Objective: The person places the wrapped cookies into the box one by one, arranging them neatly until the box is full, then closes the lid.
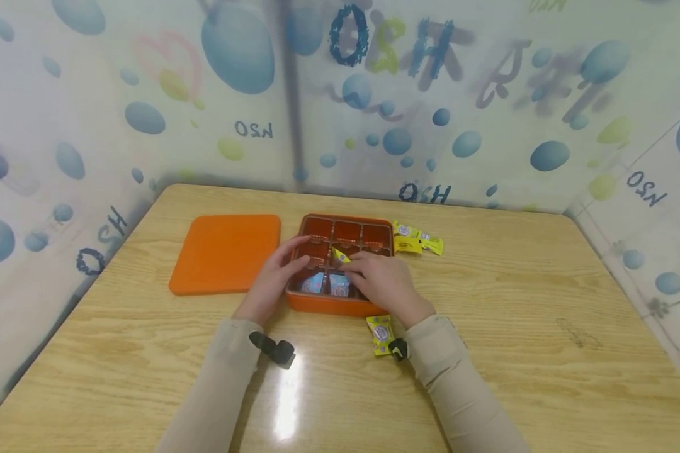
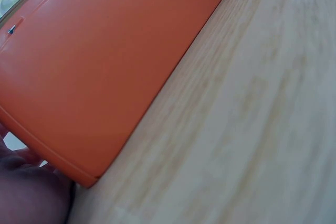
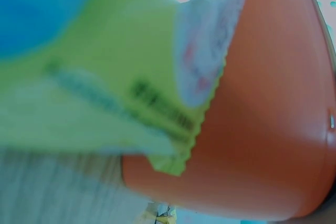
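An orange box (image 1: pixel 334 306) with a divided inner tray stands on the table in the head view. Two blue candy packets (image 1: pixel 340 285) lie in its nearest row of compartments. My right hand (image 1: pixel 388 283) pinches a yellow candy packet (image 1: pixel 340 256) over the middle of the tray. My left hand (image 1: pixel 272 277) rests on the box's left side, thumb and index finger reaching over the rim. Another yellow candy packet (image 1: pixel 380 335) lies in front of the box by my right wrist; a large yellow wrapper (image 3: pixel 131 66) fills much of the right wrist view.
A flat orange lid (image 1: pixel 226 253) lies left of the box. Several yellow candy packets (image 1: pixel 413 239) sit beside the box's far right corner. The wooden table (image 1: pixel 544 327) meets patterned walls at the back and sides.
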Available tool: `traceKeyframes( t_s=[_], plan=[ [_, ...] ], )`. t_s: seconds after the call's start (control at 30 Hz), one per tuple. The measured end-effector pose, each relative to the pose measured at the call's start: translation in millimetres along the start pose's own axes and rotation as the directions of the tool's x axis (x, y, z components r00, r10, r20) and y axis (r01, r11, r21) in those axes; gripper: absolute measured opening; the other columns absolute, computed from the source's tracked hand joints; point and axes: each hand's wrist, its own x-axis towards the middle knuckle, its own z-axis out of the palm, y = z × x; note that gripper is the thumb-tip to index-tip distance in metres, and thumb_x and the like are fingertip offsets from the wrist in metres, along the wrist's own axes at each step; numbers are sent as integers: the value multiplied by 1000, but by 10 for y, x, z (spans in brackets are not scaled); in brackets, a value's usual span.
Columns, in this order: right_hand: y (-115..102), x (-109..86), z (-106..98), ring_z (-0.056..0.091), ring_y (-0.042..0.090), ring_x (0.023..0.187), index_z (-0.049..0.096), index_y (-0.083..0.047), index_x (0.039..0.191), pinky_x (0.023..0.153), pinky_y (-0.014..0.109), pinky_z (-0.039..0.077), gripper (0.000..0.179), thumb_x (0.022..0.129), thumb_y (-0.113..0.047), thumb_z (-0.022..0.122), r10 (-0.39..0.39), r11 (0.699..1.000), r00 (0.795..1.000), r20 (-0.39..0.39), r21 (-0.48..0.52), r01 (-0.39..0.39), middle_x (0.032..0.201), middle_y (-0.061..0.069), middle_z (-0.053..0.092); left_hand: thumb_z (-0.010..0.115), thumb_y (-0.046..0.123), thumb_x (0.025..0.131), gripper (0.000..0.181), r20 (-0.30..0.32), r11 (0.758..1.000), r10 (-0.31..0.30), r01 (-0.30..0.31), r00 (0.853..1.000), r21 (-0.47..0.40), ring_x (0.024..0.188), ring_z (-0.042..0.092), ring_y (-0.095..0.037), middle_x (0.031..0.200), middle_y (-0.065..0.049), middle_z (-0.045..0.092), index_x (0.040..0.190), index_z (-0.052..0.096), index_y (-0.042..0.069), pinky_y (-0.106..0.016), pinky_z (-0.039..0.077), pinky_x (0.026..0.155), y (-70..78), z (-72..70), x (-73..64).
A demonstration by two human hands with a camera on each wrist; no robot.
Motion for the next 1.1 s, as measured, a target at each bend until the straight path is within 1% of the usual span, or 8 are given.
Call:
traceKeyframes(
  t_s=[0.13, 0.33, 0.57, 0.8, 0.9, 1.1],
  plan=[
    [0, 1, -4, 55, 10, 102, 64, -29, 111, 67, 25, 46, 25, 90, -33, 50, 9, 1000, 1000, 3, -4, -9, 118, -9, 56, 52, 15, 90, 43, 0, 1000, -3, 3, 1000, 5, 131, 20, -15, 142, 0, 28, 132, 42, 12, -37, 17, 106, 2, 2, 5],
    [-2, 8, 1, 55, 8, 100, 64, -29, 109, 64, 23, 45, 24, 90, -34, 50, 14, 1000, 1000, 1, 5, -14, 116, -11, 56, 52, 15, 90, 43, -1, 1000, 0, 0, 1000, 25, 131, 19, -17, 143, -1, 28, 132, 42, 12, -39, 17, 106, -1, -2, 5],
    [5, 12, 3, 55, 8, 98, 63, -30, 108, 71, 27, 46, 23, 90, -36, 50, 34, 999, 999, -11, 40, -33, 114, -12, 58, 53, 18, 90, 44, 5, 1000, -5, 5, 1000, 20, 131, 19, -18, 142, 0, 28, 132, 42, 13, -39, 18, 106, -3, -8, 10],
    [-8, -19, -50, 55, 11, 100, 61, -27, 113, 71, 28, 46, 27, 89, -35, 52, 5, 1000, 1000, 25, 25, -5, 121, -7, 53, 52, 15, 90, 44, 4, 1000, -4, 4, 1000, 14, 132, 18, -17, 144, -2, 26, 133, 42, 13, -40, 15, 106, -3, -4, 15],
    [-2, -39, -73, 54, 12, 101, 60, -27, 116, 74, 29, 47, 29, 89, -34, 51, -11, 999, 999, 33, 34, 10, 124, -5, 51, 51, 14, 90, 44, 9, 1000, 0, 0, 1000, 9, 132, 18, -17, 144, -2, 26, 133, 41, 12, -40, 16, 106, -1, -2, 11],
    [23, -70, -101, 52, 13, 106, 60, -27, 115, 84, 34, 45, 28, 90, -32, 50, -28, 994, 1000, 14, 110, 26, 124, -6, 50, 51, 13, 91, 44, 21, 1000, 17, -16, 1000, -24, 131, 19, -17, 144, -3, 26, 133, 40, 9, -39, 16, 106, -13, -4, 7]
  ],
)
